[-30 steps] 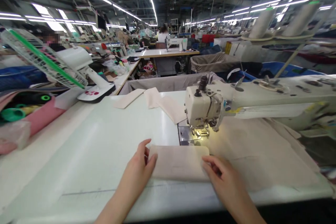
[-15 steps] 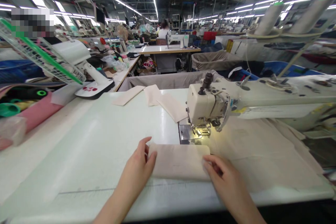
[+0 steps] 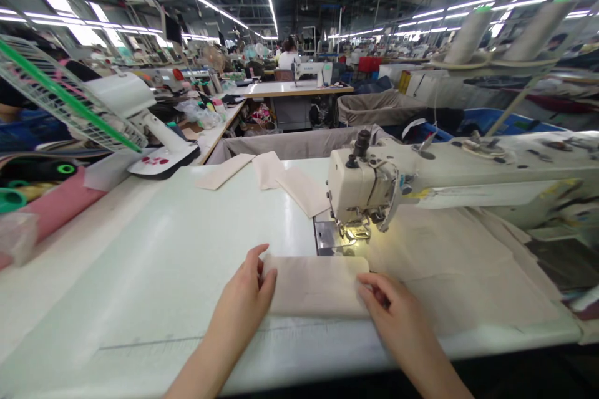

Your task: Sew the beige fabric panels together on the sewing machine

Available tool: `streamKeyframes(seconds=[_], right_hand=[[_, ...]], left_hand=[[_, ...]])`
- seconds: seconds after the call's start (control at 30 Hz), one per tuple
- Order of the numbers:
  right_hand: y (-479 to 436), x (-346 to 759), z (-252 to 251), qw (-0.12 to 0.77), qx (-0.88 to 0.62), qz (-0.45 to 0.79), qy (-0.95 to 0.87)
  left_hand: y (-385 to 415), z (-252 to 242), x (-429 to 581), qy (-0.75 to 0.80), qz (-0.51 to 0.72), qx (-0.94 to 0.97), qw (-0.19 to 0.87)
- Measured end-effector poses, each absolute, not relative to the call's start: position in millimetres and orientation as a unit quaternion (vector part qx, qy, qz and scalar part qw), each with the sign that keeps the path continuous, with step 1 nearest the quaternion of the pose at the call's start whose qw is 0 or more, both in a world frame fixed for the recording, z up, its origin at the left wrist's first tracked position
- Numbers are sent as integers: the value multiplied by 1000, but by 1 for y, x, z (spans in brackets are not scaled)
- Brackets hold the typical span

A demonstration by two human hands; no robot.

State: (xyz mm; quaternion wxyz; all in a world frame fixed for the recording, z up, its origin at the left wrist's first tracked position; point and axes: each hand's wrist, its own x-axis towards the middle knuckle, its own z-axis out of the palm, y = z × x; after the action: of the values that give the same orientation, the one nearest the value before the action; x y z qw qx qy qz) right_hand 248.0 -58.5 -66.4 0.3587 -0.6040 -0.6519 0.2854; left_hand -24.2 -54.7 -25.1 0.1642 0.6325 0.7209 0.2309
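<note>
Currently, the left grip (image 3: 243,290) and right grip (image 3: 397,305) are pinching opposite ends of a beige fabric panel (image 3: 316,287) near the sewing machine (image 3: 358,184) on the surface (image 3: 154,274).

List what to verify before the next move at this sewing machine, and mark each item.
1. Left hand at the fabric panel's left end: ok.
2. Right hand at its right end: ok.
3. Panel under the presser foot: not ok; it lies on the near side of the foot.
4. Area around the foot lit: ok, a yellowish glow shows there.
5. Three small fabric pieces apart from the panel: ok, they lie farther back on the table.
6. Needle threaded: cannot tell, too small to see.
</note>
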Motion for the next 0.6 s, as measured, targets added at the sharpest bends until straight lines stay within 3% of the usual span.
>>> streamKeyframes(seconds=[0.13,0.27,0.6], right_hand=[[-57,248,-63,349,-598,283,-664],[-58,240,-55,355,-607,255,-663],[-54,235,-45,343,-614,244,-667]], left_hand=[[-58,-26,-23,713,191,673,55],[-56,-27,-34,604,184,773,-64],[-47,-28,-45,565,119,816,9]])
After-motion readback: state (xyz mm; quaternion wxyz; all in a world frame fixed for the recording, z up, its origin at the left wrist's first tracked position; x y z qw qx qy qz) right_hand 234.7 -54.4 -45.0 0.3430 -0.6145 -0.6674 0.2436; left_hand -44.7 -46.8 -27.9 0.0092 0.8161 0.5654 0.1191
